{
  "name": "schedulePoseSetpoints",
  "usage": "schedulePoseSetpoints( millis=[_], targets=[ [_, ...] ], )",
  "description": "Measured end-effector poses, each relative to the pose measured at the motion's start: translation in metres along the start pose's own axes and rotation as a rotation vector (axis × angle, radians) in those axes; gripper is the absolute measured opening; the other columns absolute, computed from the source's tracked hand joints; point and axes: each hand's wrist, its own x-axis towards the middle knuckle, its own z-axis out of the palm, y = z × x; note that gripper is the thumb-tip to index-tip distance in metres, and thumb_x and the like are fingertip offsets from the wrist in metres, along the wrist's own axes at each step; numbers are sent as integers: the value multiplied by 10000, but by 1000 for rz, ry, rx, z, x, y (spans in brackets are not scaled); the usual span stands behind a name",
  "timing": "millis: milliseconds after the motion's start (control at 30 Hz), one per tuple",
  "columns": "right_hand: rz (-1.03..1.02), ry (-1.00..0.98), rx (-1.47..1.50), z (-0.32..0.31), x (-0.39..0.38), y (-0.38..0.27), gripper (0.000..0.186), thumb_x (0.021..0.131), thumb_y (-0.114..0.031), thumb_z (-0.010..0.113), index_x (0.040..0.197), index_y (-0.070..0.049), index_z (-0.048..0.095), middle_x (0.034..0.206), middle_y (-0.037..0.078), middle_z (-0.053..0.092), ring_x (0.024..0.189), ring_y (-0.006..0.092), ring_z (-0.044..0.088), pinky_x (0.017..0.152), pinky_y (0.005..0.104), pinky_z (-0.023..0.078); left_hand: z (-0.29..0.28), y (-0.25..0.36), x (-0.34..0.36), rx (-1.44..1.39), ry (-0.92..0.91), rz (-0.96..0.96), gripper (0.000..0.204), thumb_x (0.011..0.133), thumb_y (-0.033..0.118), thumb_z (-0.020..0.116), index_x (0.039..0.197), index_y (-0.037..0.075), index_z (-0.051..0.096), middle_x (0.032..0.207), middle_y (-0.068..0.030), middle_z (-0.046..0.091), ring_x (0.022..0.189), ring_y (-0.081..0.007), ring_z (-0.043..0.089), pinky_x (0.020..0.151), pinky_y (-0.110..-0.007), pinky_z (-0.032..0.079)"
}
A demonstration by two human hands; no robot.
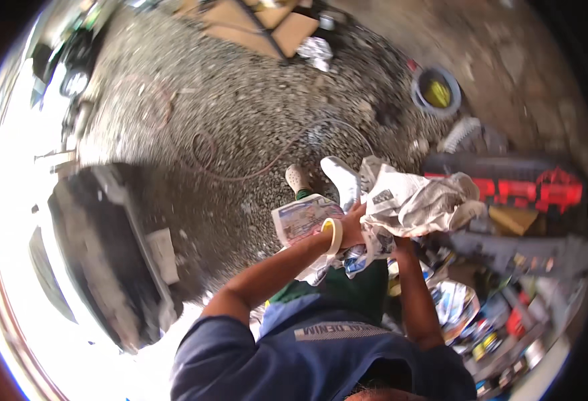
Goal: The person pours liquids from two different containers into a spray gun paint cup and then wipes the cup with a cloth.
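Note:
In front of my body, my left hand (353,228) is closed on sheets of newspaper (421,200). The paper is crumpled and bunches out to the right. A flatter printed sheet (301,219) shows on the left of that hand. Around my left wrist sits a pale yellow ring (335,236), like a roll of masking tape. A second whitish ring (369,246) is between my hands, against the paper. My right hand (403,247) is at the lower edge of the bunched newspaper, which hides its fingers.
A car bumper (110,247) lies at left. On the gravel (240,93) runs a thin hose (240,178). A bucket (436,92) with something yellow stands at upper right. A black and red case (508,184) and cluttered cans and tools (488,327) are at right. Cardboard (294,33) lies ahead.

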Motion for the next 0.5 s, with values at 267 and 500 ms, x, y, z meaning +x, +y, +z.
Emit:
schedulePoseSetpoints(
  millis=[267,500],
  targets=[
    [-683,-302,-1416,240,-45,-55,425,942,-130,562,1334,35,544,1357,185,563,1237,292,548,1069,433,403,-96,66,-97,-453,640,-297,548,810,315,718,1225,-19,593,1215,-238,628,1199,-358,577,1006,-410,456],
    [-569,-298,-1480,348,-28,-85,386,923,-131,645,1251,61,576,1303,249,583,1239,384,538,1077,444,387,-211,4,-149,-475,1180,-161,569,689,256,850,1127,1,592,1065,-198,652,1023,-314,627,894,-397,496]
  ],
)
